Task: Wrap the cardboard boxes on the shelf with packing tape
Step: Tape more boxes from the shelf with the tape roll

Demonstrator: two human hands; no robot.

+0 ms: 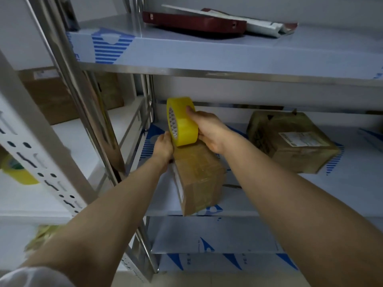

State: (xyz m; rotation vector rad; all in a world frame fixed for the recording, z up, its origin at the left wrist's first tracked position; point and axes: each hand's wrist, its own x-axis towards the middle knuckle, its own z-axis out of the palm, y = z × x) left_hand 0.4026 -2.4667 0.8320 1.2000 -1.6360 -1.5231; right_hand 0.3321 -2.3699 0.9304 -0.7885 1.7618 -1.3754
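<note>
A yellow roll of packing tape (183,123) stands on edge above the far end of a long cardboard box (199,179) that lies on the middle shelf (290,195). My right hand (209,131) grips the roll from the right, thumb on its top. My left hand (164,145) is at the box's far left corner, just under the roll, fingers curled there; what they hold is hidden. The box's top shows glossy tape. A second, wider cardboard box (290,139) with a white label sits further right on the same shelf.
A steel upright (91,112) stands left of the box. Another yellow tape roll (18,172) lies on the left rack, with a brown box (51,96) behind it. A dark red flat case (192,22) and a white object lie on the upper shelf.
</note>
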